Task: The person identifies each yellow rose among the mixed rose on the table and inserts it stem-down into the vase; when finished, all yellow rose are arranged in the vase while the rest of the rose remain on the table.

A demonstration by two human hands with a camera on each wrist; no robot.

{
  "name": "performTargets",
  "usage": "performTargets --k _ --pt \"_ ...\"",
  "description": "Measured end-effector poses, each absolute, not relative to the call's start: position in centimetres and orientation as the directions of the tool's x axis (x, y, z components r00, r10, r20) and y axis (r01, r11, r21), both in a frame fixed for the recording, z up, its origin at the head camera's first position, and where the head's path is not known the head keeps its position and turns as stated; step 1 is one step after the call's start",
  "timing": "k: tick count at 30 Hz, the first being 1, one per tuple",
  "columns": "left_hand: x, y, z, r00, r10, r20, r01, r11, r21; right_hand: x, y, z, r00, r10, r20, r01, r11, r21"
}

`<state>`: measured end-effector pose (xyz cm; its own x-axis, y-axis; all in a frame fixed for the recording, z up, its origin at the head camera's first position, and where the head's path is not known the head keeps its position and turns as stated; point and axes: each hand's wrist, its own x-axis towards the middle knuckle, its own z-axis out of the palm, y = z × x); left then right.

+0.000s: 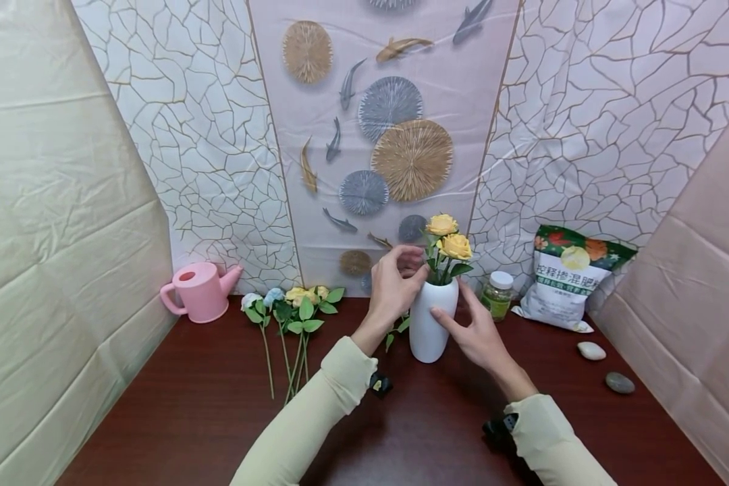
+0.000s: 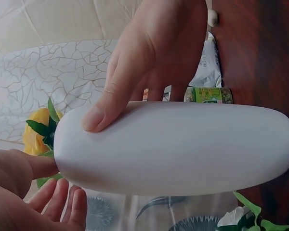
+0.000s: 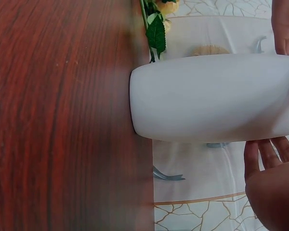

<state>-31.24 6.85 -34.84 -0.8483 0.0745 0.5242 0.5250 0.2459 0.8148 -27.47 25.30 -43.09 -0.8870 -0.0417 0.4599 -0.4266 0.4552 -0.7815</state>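
Note:
A white vase [image 1: 428, 324] stands upright on the table, holding two yellow roses [image 1: 454, 246] whose lower stems are hidden inside it. My right hand [image 1: 478, 332] grips the vase from the right, thumb on its front and fingers behind, as the left wrist view also shows. At the vase's mouth on the other side is my left hand [image 1: 395, 283]. Its thumb reaches the rim by the rose leaves, while the other fingers are loosely bent and apart from the vase [image 2: 183, 149]. In the right wrist view the right hand [image 3: 274, 180] lies along the vase's lower edge.
Several cut flowers [image 1: 304, 307], white, blue and yellow, lie on the table's left. A pink watering can [image 1: 200, 293] stands beyond them. Behind the vase some green leaves show. On the right are a lidded jar [image 1: 498, 297], a fertilizer bag [image 1: 568, 280] and two stones [image 1: 591, 350].

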Motion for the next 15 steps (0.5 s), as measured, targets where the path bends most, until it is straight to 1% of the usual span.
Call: performTargets --k 4,8,15 --pt "-30.9 5.8 -35.2 -0.821 0.119 0.558 0.570 0.215 0.793 -27.4 25.2 -43.1 -0.881 -0.045 0.471 -0.439 0.450 -0.778" --pt "-30.4 4.1 -35.9 -0.802 0.136 0.581 0.597 0.216 0.773 -27.5 25.2 -43.2 -0.881 -0.040 0.472 -0.436 0.459 -0.774" --pt "-30.6 -0.9 -37.4 -0.823 0.079 0.563 0.563 0.248 0.788 -27.7 25.2 -43.4 -0.891 -0.028 0.454 -0.414 0.466 -0.782"
